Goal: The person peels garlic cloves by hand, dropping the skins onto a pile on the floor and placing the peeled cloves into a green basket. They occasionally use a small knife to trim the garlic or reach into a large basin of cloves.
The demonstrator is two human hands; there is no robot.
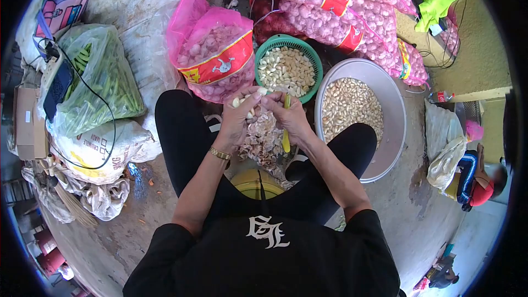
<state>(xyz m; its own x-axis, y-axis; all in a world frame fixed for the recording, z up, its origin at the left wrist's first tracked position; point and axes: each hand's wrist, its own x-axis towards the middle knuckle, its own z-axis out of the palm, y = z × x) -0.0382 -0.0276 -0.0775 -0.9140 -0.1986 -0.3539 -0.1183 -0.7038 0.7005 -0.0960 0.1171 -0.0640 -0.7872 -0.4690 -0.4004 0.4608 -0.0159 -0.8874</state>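
My left hand (237,121) is closed around several peeled garlic cloves (236,102), with one clove (262,91) pinched at its fingertips. Against it works my right hand (291,118), its thumb and fingers meeting the same clove. A slim yellow knife (286,141) is gripped in the right palm, its handle hanging below; the blade is hard to make out. Beneath both hands lies a heap of papery garlic skins (263,142). Just beyond them, a green basket (315,60) holds peeled cloves. To the right stands a large pale basin (393,126) with many unpeeled cloves.
An opened pink mesh sack of garlic (212,49) stands ahead, left of the basket. More full garlic sacks (330,11) are piled behind. On the left, a plastic bag of green vegetables (104,85) rests on a white sack (104,151). A person (481,181) sits at far right.
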